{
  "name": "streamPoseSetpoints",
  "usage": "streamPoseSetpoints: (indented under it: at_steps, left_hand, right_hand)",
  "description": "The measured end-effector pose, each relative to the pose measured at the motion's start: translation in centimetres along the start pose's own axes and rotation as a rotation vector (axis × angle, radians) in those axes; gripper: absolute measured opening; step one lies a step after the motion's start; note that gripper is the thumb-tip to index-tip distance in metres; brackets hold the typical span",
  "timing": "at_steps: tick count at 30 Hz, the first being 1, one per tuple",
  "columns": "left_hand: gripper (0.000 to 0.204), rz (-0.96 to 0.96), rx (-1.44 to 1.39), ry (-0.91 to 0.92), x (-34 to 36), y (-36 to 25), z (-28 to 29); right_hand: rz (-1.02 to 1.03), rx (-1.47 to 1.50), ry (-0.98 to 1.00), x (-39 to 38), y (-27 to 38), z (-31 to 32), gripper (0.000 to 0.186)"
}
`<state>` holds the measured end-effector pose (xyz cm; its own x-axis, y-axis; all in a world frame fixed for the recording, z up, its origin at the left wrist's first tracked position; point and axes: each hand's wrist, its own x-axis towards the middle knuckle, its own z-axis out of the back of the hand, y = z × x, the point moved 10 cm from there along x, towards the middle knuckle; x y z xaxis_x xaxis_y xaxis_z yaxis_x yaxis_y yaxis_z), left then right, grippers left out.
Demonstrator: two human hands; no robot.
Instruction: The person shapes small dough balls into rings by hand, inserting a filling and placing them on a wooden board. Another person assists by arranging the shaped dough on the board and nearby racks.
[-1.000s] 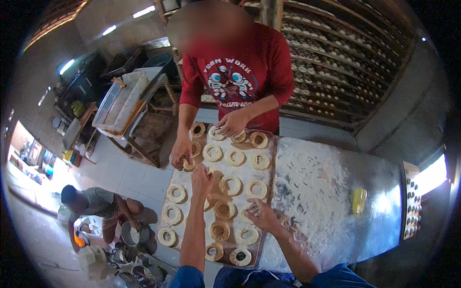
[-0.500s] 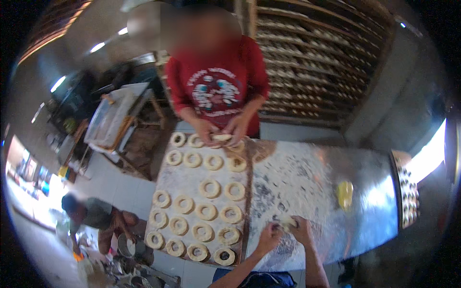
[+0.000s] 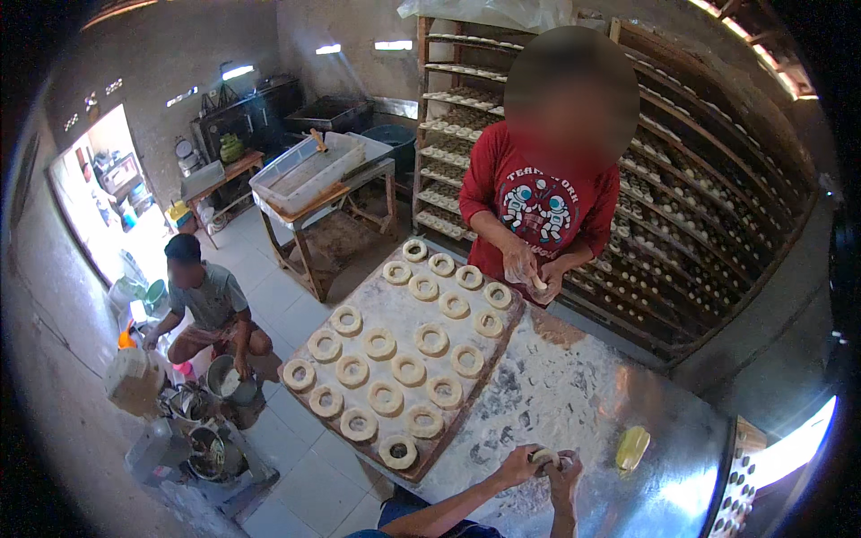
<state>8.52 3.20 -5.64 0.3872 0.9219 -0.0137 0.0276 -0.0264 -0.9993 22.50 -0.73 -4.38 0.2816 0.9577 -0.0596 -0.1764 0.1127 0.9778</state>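
Over the near part of the floured metal table (image 3: pixel 574 377), my left hand (image 3: pixel 518 466) and my right hand (image 3: pixel 564 477) are closed together on a small piece of dough (image 3: pixel 543 456). It looks curved like a ring, but fingers cover part of it. Left of my hands lies a wide floured board (image 3: pixel 300 339) bearing rows of pale dough rings (image 3: pixel 386 399). Across the table, a person in a red shirt (image 3: pixel 547 193) holds another dough piece (image 3: pixel 538 282) in both hands, just beyond the board's far right corner.
To my right on the table sits a yellow lump (image 3: pixel 632 448). A tray of small dark-centred pieces (image 3: pixel 735 489) stands at the right end. Loaded racks (image 3: pixel 717 242) line the back wall. At left, a person crouches (image 3: pixel 208 300) by a metal pot (image 3: pixel 230 380); behind is a white tub (image 3: pixel 309 175).
The view has swung to the left and up. My hands stay together on the dough, which now shows a curved shape. The other person's hands have come away from over the board with their dough.
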Motion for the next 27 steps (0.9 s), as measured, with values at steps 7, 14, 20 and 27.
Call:
streamPoseSetpoints:
  at_steps: [7,14,20,27]
  left_hand:
    - [0.038,0.275,-0.411,0.091,-1.4,0.3,-3.1]
    - [0.029,0.110,-1.002,0.130,-2.9,-1.1,-4.9]
    - [0.034,-0.044,0.116,-0.179,-1.0,-1.4,-1.8]
    - [0.036,0.223,-0.413,-0.264,-1.3,2.3,1.0]
  right_hand:
    - [-0.156,0.390,0.372,-2.0,1.7,-0.7,0.049]
    - [-0.428,0.049,0.070,-0.3,-6.1,2.7,0.050]
    - [-0.405,0.600,0.282,-1.0,-4.4,-1.4,0.055]
    - [-0.184,0.067,0.053,-1.2,2.6,-3.5,0.066]
